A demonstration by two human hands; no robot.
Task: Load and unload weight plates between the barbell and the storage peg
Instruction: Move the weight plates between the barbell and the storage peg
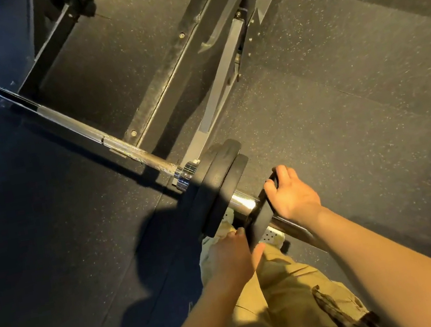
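A long steel barbell [72,125] runs from the upper left down to its chrome sleeve [241,203] near me. Black weight plates [218,188] sit stacked against the sleeve's inner collar. A smaller black plate [258,219] stands on the sleeve a short way out from them, with bare chrome between. My left hand [233,255] grips this small plate at its lower rim. My right hand [290,193] holds its upper rim, fingers curled over the edge. The storage peg is out of view.
A black and grey steel rack frame [190,61] stands on the speckled rubber floor [352,81] behind the barbell. My khaki trousers [283,295] and a shoe lie under the sleeve end. A smooth dark mat [18,227] covers the left side.
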